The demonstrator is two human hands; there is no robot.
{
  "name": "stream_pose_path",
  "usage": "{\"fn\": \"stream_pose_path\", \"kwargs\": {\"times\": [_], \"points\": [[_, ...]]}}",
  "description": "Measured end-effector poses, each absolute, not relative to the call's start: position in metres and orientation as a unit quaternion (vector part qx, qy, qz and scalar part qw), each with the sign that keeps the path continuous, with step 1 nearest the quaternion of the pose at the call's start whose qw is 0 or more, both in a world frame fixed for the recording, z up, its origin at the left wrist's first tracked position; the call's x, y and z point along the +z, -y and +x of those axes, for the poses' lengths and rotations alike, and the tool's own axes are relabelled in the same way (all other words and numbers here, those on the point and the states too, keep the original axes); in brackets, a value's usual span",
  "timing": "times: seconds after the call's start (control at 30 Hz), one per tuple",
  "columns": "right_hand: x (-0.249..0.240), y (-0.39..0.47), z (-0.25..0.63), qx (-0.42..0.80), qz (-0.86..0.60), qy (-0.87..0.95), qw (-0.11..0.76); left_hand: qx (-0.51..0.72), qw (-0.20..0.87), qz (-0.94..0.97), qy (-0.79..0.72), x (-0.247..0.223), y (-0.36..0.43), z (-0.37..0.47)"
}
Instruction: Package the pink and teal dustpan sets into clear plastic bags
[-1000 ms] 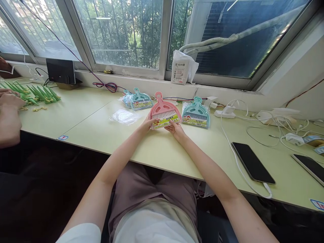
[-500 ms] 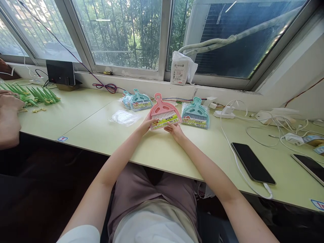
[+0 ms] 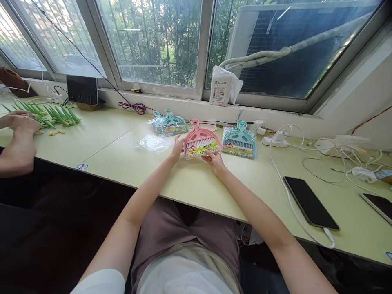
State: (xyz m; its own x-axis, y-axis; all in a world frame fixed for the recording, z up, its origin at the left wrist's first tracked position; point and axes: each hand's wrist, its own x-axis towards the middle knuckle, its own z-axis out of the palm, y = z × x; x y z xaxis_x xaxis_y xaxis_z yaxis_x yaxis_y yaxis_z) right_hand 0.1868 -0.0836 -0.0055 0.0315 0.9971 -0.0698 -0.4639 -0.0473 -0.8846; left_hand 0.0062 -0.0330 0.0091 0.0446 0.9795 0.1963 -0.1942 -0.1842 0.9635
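A pink dustpan and brush set (image 3: 202, 140) with a yellow-green label is tilted up above the table, its handle pointing away from me. My left hand (image 3: 178, 148) is at its left edge, fingers pointing up along the side. My right hand (image 3: 214, 159) grips its lower right edge from below. To the right lies a teal dustpan set (image 3: 239, 140) in clear wrap. Behind on the left, more teal sets (image 3: 173, 123) lie in plastic. A crumpled clear plastic bag (image 3: 155, 143) lies left of my left hand.
Phones (image 3: 310, 202) and a white cable are at the right, with a power strip (image 3: 275, 141) and tangled cords behind. A black tablet (image 3: 82, 90) stands back left. Another person's hands (image 3: 23, 121) are by green plastic pieces (image 3: 61, 116). A white box (image 3: 221, 90) sits on the sill.
My left hand's fingers have come off the front of the pink set and now sit at its left edge. The whole view has shifted slightly.
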Motion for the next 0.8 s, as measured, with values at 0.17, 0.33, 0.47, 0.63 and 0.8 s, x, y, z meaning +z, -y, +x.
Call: {"fn": "stream_pose_path", "kwargs": {"times": [0.17,0.33,0.47,0.63,0.8], "points": [[-0.007,0.083,0.186,0.599,-0.401,0.351,0.598,0.558,0.158,0.538,-0.612,0.008,0.025,-0.021],[-0.01,0.082,0.186,0.598,-0.397,0.365,0.594,0.371,0.098,0.591,-0.71,-0.006,0.017,-0.038],[-0.013,0.08,0.185,0.593,-0.405,0.358,0.597,0.34,0.1,0.64,-0.682,-0.012,0.015,-0.037],[-0.015,0.078,0.185,0.585,-0.405,0.354,0.606,0.371,0.099,0.621,-0.683,0.002,0.013,-0.046],[-0.012,0.077,0.189,0.577,-0.399,0.327,0.634,0.494,0.022,0.633,-0.595,0.018,0.026,-0.049]]}}
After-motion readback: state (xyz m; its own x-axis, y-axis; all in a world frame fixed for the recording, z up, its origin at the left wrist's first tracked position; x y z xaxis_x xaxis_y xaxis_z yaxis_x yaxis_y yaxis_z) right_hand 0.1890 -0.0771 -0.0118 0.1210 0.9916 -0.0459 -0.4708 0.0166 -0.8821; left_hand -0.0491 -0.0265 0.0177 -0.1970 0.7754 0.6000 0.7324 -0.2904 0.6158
